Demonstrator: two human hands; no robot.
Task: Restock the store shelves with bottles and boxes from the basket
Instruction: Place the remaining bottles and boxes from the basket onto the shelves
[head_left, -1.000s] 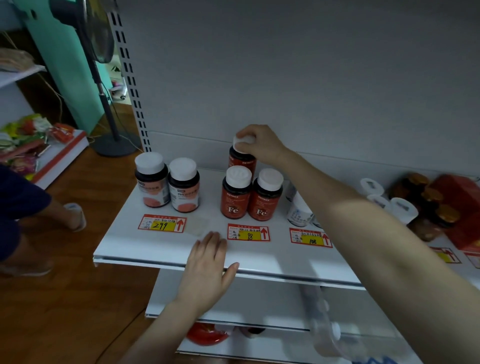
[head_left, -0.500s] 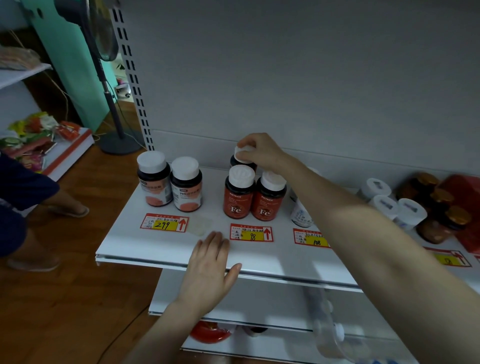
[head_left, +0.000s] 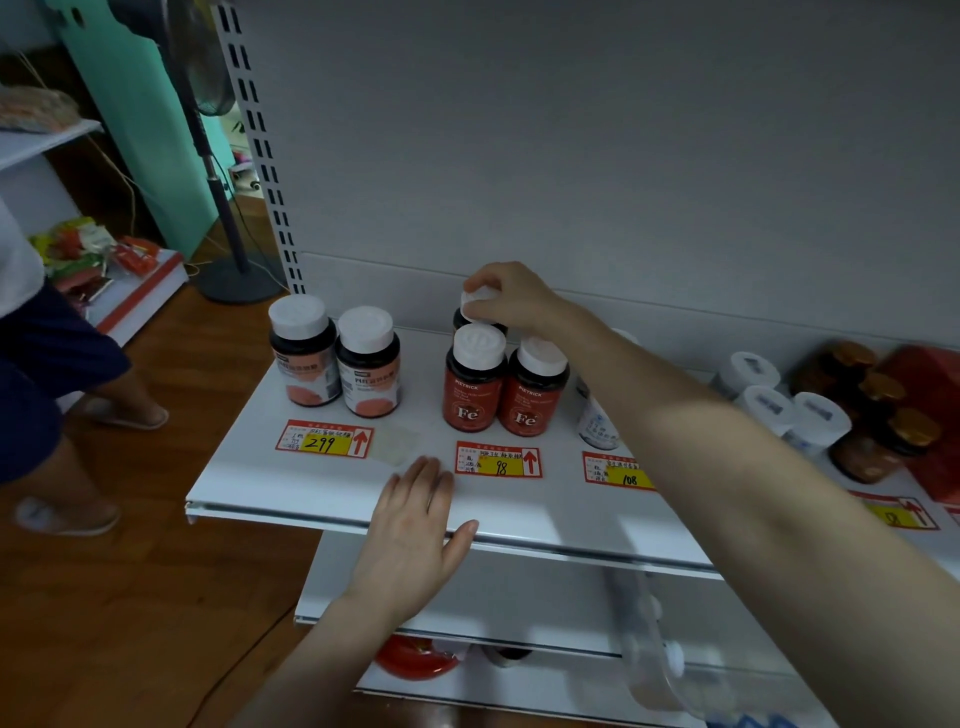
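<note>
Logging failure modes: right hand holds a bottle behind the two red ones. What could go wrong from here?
The right hand grips the back bottle by its cap, close behind the red bottles; pulling out could tip them forward.
The forearm crosses over the white bottle; a low retreat might knock it over.

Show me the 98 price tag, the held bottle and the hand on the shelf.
98 price tag (head_left: 498, 460): head view, yellow middle.
held bottle (head_left: 478, 307): head view, white cap.
left hand (head_left: 415, 530): head view, its back.
</note>
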